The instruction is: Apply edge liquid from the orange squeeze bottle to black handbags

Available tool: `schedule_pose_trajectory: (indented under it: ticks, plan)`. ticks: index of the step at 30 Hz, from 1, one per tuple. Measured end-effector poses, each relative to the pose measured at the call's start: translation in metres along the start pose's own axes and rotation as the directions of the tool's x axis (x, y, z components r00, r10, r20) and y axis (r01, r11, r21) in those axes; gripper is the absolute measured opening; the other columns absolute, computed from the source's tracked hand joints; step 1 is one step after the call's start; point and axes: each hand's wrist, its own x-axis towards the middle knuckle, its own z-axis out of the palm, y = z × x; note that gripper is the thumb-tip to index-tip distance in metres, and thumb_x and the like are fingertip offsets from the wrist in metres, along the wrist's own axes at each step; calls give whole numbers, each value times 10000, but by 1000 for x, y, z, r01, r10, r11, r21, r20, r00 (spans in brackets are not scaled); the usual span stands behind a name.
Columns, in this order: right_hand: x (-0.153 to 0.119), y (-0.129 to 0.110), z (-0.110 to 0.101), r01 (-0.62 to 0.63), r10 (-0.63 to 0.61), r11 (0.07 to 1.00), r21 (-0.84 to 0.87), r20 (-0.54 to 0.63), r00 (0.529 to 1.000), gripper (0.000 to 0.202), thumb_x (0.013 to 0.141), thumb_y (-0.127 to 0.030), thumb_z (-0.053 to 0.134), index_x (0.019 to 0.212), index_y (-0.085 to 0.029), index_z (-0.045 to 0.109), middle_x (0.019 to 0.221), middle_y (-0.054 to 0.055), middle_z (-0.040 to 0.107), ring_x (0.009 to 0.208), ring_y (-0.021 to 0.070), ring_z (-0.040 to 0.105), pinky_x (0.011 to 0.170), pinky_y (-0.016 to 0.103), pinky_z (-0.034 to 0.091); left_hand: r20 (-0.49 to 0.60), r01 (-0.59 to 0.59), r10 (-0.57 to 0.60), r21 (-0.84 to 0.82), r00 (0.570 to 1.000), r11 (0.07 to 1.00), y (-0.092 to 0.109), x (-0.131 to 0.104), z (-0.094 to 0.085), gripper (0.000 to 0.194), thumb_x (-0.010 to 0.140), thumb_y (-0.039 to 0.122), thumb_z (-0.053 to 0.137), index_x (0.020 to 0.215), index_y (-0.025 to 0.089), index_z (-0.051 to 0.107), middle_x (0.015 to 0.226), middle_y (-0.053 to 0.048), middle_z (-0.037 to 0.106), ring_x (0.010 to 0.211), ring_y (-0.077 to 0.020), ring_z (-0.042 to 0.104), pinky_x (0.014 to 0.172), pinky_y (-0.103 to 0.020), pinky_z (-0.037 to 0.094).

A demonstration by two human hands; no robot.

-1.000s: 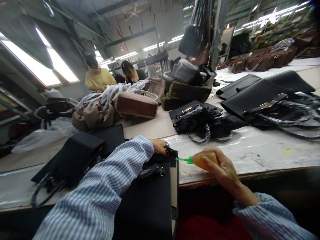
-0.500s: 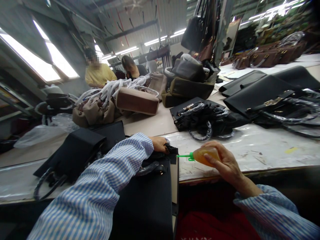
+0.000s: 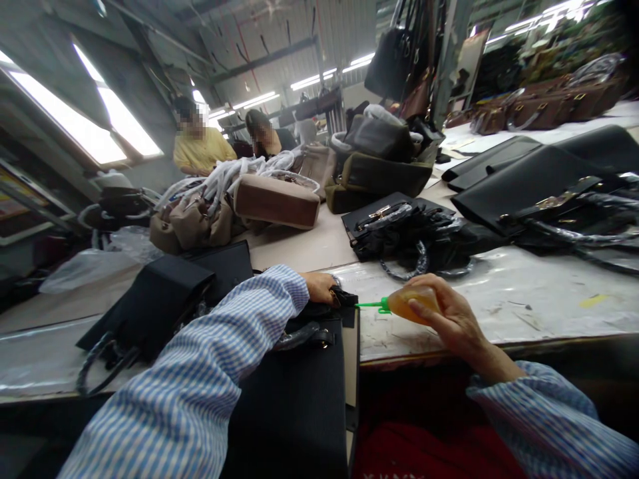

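Note:
A black handbag (image 3: 289,406) lies before me at the table's front edge, its beige inner side showing along the right. My left hand (image 3: 320,288) is closed on a black flap (image 3: 345,297) at the bag's far end; part of the fingers is hidden by the sleeve and the flap. In my right hand (image 3: 456,319) is a squeeze bottle (image 3: 412,304) of amber liquid, tilted on its side. Its thin green nozzle (image 3: 369,305) points left, and the tip is at the flap's right edge. Whether liquid comes out I cannot see.
Black bags (image 3: 404,226) with wrapped handles and larger black bags (image 3: 559,179) lie to the right. Another black bag (image 3: 160,299) is on the left. Taupe bags (image 3: 274,201) and dark olive bags (image 3: 379,176) are piled further back. Two people (image 3: 200,146) are beyond the table.
The bottle has shifted slightly, and its nozzle tip now sits a little higher along the flap's edge. My left hand keeps its hold. The whole view has moved slightly.

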Motion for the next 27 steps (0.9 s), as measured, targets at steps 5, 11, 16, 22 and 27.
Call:
schedule_pose_trajectory:
  ticks: [5,11,16,22,27]
  plan:
    - [0,3,-3,-43,44,999,-11,66,997,344,975,-567,700,1134,-264,655,985,46,696,860,263,677,705,352,536,0,-4,4,5,1000,1000,-1,2,2,234,896,381,699,907,163,782,840,-18,708,825,-178,646,683,-252,458]
    - [-1,-3,-5,-53,51,999,13,122,991,349,974,-580,696,1103,-257,675,983,45,710,870,258,686,711,331,536,-10,-9,9,8,1000,1000,-2,1,4,233,901,374,686,916,167,791,877,-23,740,840,-178,655,714,-246,473]
    - [-7,-9,-8,-15,7,999,44,177,984,309,985,-546,700,1137,-277,684,1038,39,708,898,244,691,753,321,554,-14,-10,10,2,1000,1000,0,0,3,191,888,339,699,930,176,791,895,-17,748,850,-174,665,714,-237,475]
    - [-14,-11,-9,-32,19,998,49,237,971,300,994,-538,690,1143,-277,683,1058,46,704,881,240,690,738,323,552,-19,-13,13,20,1000,1000,0,0,3,206,890,346,695,927,165,787,894,-29,747,847,-179,661,690,-240,463]
    - [-18,-16,-10,-52,37,996,73,194,980,319,984,-545,703,1160,-281,664,1016,38,709,842,236,691,717,324,555,-25,-15,15,28,1000,999,0,1,4,205,878,349,694,936,174,785,899,-22,747,882,-182,666,721,-236,472]
